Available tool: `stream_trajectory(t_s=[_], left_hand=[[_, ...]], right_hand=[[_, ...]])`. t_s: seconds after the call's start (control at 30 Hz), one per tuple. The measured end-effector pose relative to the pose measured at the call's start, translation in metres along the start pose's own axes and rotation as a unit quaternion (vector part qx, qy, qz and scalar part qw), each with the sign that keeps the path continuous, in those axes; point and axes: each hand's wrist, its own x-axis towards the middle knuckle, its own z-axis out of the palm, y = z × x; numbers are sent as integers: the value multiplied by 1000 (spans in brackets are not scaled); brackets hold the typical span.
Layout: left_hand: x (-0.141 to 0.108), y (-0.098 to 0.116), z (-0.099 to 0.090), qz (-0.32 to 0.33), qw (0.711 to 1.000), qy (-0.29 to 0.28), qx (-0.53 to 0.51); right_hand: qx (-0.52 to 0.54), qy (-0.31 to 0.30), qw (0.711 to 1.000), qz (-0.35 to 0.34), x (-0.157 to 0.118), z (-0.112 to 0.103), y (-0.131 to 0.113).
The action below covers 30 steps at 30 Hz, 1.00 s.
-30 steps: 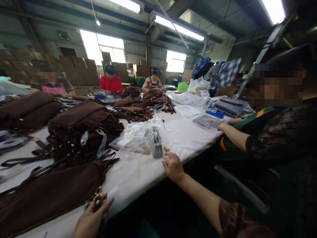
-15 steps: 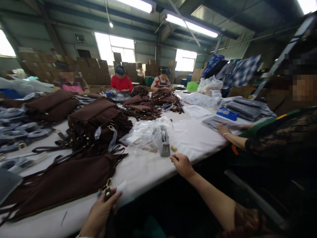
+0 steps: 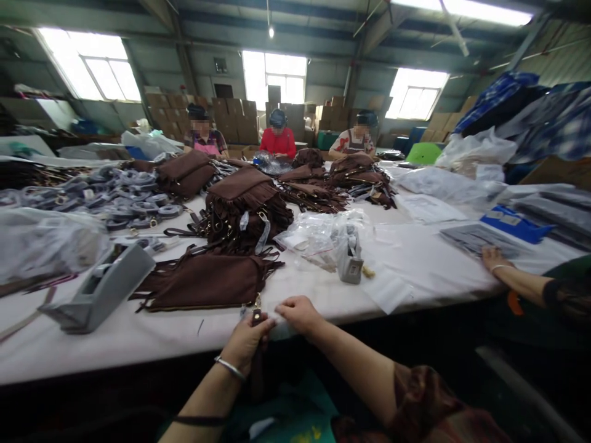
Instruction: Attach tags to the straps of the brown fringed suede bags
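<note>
A dark brown fringed bag [image 3: 207,280] lies flat at the table's front edge. My left hand [image 3: 249,341] is closed on the end of its brown strap [image 3: 257,317], just below a gold metal clasp [image 3: 258,301]. My right hand [image 3: 300,314] has come close beside it, with thumb and forefinger pinched. Whatever lies between those fingertips is too small to make out. Under both hands something pale and translucent shows faintly. A grey tape dispenser [image 3: 351,264] stands beyond my right hand, partly covered by clear plastic bags [image 3: 311,234].
Another grey tape dispenser [image 3: 101,289] sits tilted at the left. Behind the bag are a pile of brown bags [image 3: 247,197] and wrapped coiled straps [image 3: 124,191]. A co-worker's hand [image 3: 494,258] rests on a packed grey item at right; several people sit across the table.
My right hand has moved from beside the tape dispenser to my left hand, which still holds the strap. The view has turned left, bringing the second dispenser into sight.
</note>
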Motion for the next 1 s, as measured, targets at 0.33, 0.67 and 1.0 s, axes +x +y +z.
stream_trajectory(t_s=[0.33, 0.67, 1.0], left_hand=[[-56, -21, -25, -112, 979, -153, 79], [-49, 45, -33, 41, 986, -129, 97], [-42, 51, -4, 114, 993, -26, 18]], right_hand=[[50, 21, 997, -48, -42, -31, 11], [43, -23, 995, -82, -60, -16, -4], [-2, -16, 996, -84, -61, 3, -17]])
